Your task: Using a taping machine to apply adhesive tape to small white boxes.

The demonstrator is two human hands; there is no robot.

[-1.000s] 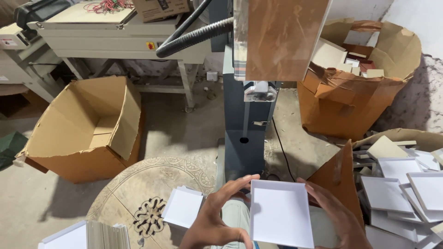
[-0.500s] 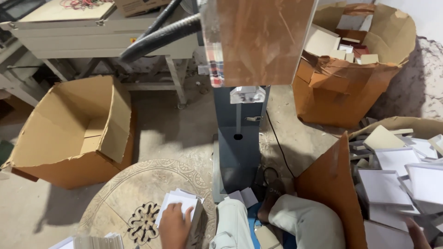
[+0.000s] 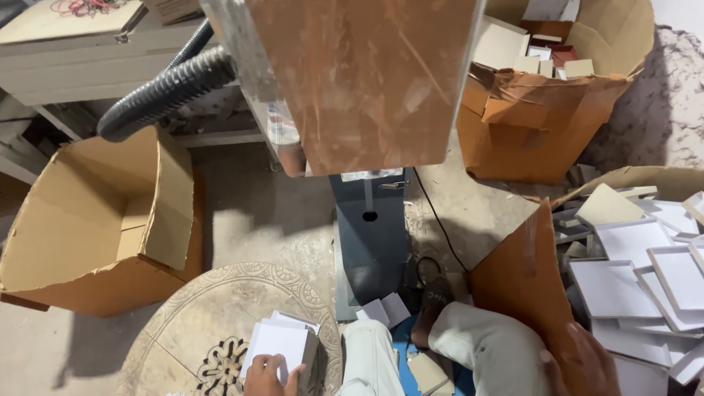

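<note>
My left hand [image 3: 270, 375] rests at the bottom edge on a small stack of white box lids [image 3: 282, 345] lying on a round carved stool top [image 3: 213, 323]; fingertips touch the top lid. My right hand [image 3: 587, 361] reaches at the lower right into a brown carton [image 3: 528, 271] full of white shallow box trays [image 3: 631, 279]; what its fingers hold is hidden by the carton flap. My knees in pale trousers [image 3: 477, 345] sit between the hands.
A rusty metal plate [image 3: 367, 81] of a blue-grey pedestal machine [image 3: 370, 235] hangs right ahead. An open empty cardboard box [image 3: 95, 220] stands left. Another carton of offcuts [image 3: 550, 95] is at the back right. A black corrugated hose [image 3: 169, 88] runs upper left.
A second ago both hands held one white tray in front of me. Now the left hand has set it on the stack at the stool and the right hand has moved to the carton.
</note>
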